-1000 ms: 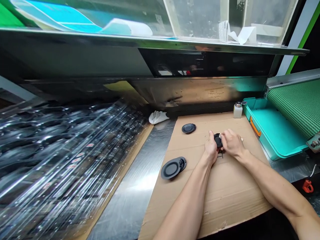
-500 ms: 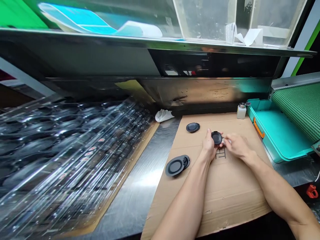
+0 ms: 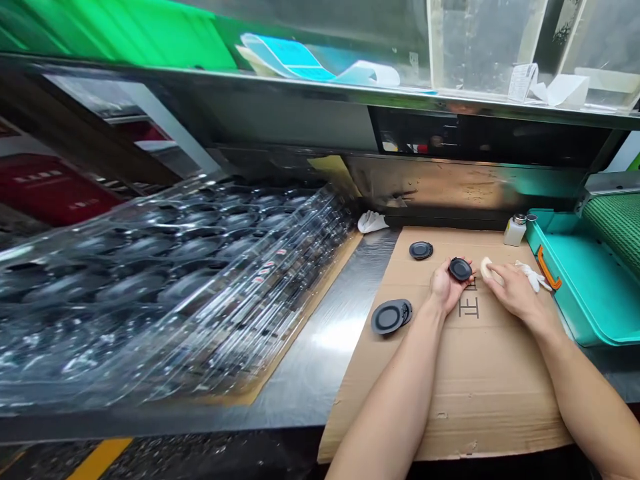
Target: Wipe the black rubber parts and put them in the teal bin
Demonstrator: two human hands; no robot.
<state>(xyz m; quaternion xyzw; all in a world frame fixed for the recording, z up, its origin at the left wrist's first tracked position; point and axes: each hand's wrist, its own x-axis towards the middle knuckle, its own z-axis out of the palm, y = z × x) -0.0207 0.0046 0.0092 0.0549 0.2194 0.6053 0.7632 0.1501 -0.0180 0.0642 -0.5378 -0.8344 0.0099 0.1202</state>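
Note:
A small black oval plastic part [image 3: 460, 269] rests in my left hand [image 3: 447, 285], its rounded face turned up and my fingers under its edge. Just to the right, apart from that part, my right hand [image 3: 515, 290] is closed on a small cream-coloured pad [image 3: 486, 268]; its exact kind is unclear. A crumpled white cloth [image 3: 532, 276] lies right behind that hand. To the left on the cardboard sheet [image 3: 440, 393] are a small stack of black oval parts [image 3: 421, 250] and, nearer me, a larger overlapping stack [image 3: 390, 317].
Clear plastic trays [image 3: 200, 267] with dark parts are stacked at left. A white pump bottle [image 3: 515, 231] stands at the back, beside a teal bin [image 3: 590, 287] with an orange latch. A white crumpled piece [image 3: 373, 222] lies behind the bare metal strip. A metal shelf [image 3: 450, 103] runs overhead.
The view has swung left. My right hand has moved away from the black part, and the cream pad now shows in its fingers. The white cloth by the bin has come into sight.

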